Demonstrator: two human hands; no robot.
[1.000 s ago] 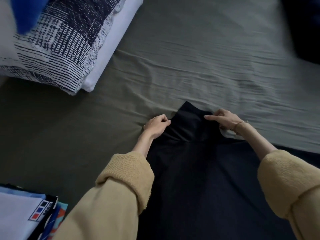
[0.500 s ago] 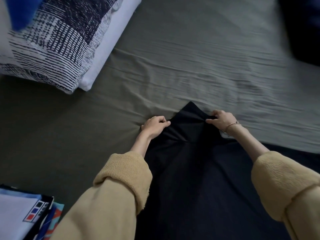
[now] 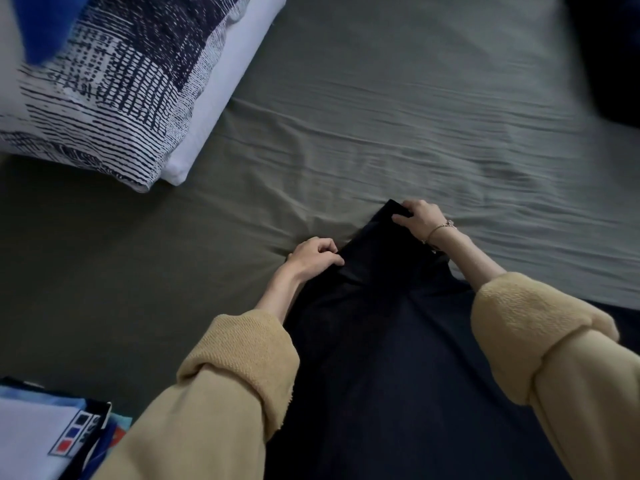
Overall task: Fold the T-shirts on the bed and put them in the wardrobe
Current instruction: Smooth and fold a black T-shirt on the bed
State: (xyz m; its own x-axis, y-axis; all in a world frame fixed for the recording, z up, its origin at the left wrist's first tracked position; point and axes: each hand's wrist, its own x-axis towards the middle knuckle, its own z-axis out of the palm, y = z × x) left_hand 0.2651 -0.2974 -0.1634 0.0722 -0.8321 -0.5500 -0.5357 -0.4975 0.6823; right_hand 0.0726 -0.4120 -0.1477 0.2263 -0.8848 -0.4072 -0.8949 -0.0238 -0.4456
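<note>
Black T-shirt [image 3: 381,358]: plain dark fabric, spread near centre on the olive bed sheet [image 3: 381,116], narrowing to a far point | Left hand [image 3: 313,256]: fingers curled, pinching its left edge | Right hand [image 3: 420,220]: gripping its far tip | Folded shirts [image 3: 45,434]: near left corner

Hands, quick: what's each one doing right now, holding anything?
Left hand: fingers curled, pinching the left edge of the black T-shirt.
Right hand: gripping the T-shirt's far end.
</note>
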